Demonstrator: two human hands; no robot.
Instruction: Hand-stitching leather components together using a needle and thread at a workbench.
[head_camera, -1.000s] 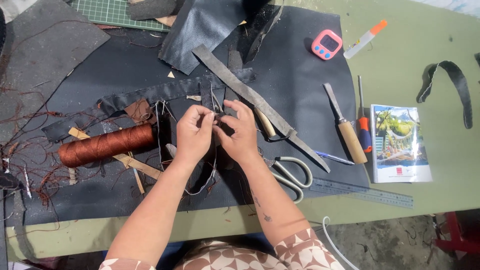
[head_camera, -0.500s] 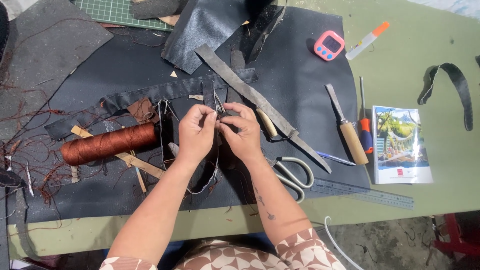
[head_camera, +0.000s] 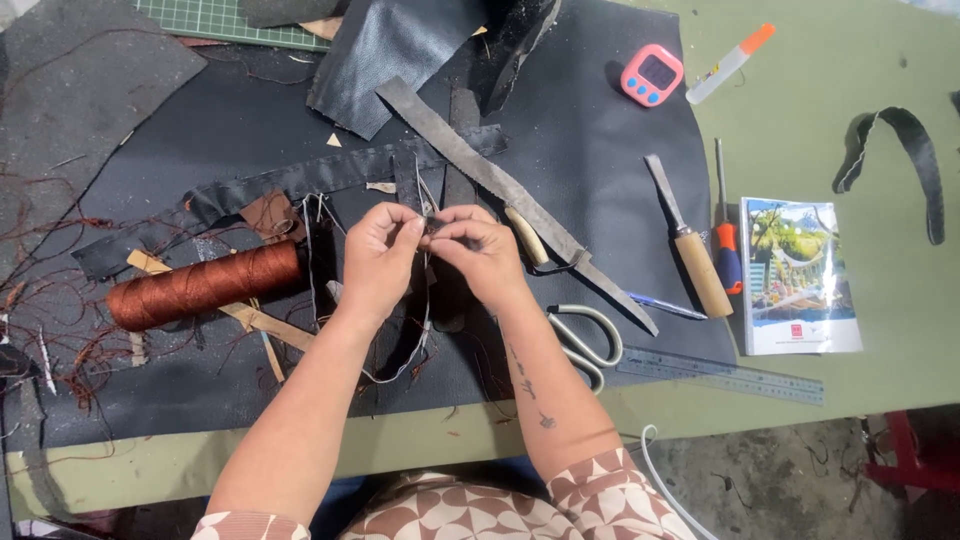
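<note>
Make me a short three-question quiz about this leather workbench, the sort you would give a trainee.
1. True or false: the large spool of reddish-brown thread stands upright.
2. Which lies nearest the person's right hand? A. the pink square timer B. the grey-handled scissors C. the orange-capped white marker
3. What do both hands pinch between their fingertips?

Key
1. False: it lies on its side, by the left hand.
2. B.
3. A small dark leather strip, held over the black leather sheet; finer detail is too small to tell.
</note>
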